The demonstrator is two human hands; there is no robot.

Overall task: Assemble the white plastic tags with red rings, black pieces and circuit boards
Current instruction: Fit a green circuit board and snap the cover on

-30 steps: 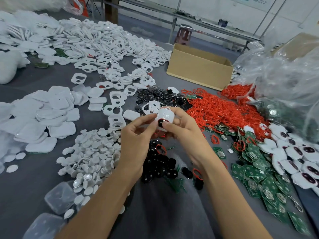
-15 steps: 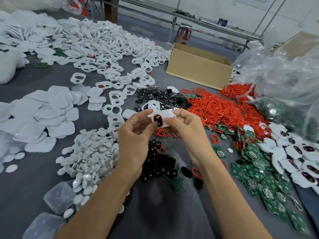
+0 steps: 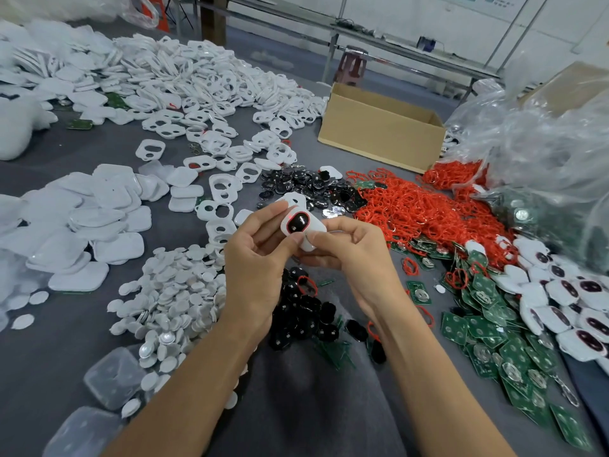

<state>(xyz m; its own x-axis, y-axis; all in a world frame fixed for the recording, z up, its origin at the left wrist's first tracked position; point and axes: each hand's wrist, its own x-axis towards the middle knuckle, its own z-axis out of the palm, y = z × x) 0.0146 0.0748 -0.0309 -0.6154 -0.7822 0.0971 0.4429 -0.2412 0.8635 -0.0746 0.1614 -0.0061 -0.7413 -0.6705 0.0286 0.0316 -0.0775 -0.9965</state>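
Seating looks to be the step in hand: the white tag (image 3: 309,241) is held above the table between both hands, window facing up, with a black piece (image 3: 299,222) in the window and a thin red ring (image 3: 287,224) showing round its edge. The left hand (image 3: 255,262) pinches the tag's left side, fingers curled behind it and thumb towards the front. The right hand (image 3: 357,255) grips the lower right corner, thumb pressed flat on the white face. To do it well, I judge the thumbs should press evenly round the window's border, not on the glossy black middle, so the ring sits flush all the way and does not bulge at one side. A look round the rim for any pinched red loop seems wise. The circuit boards (image 3: 487,328) lie in a green heap to the right, near at hand, and the loose red rings (image 3: 412,209) just beyond the hands
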